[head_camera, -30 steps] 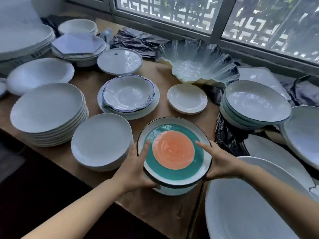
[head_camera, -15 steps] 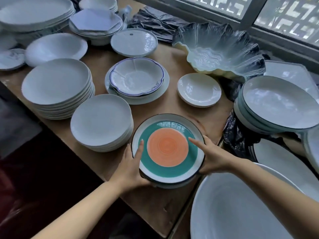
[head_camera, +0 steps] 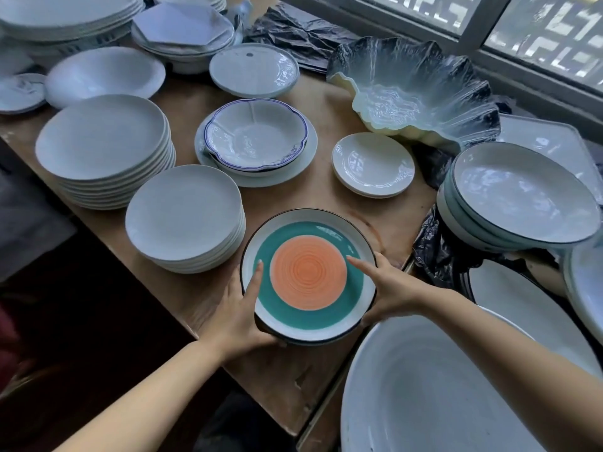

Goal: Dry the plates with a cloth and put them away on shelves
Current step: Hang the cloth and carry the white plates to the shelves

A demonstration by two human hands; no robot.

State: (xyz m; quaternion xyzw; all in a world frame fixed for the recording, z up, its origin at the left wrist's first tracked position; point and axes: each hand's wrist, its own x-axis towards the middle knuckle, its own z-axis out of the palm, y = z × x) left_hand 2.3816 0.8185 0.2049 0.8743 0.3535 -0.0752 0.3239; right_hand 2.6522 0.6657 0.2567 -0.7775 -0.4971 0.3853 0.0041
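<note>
I grip the teal-and-orange plate (head_camera: pixel 308 276) by opposite rims, left hand (head_camera: pixel 239 309) and right hand (head_camera: pixel 390 290) each with thumb on top, fingers beneath (two hands for steadiness, I judge), at the wooden table (head_camera: pixel 326 93) edge beside a white stack (head_camera: pixel 184 216).

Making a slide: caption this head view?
Both hands, left hand and right hand, grip an orange-and-teal plate among stacked white dishes.
</note>
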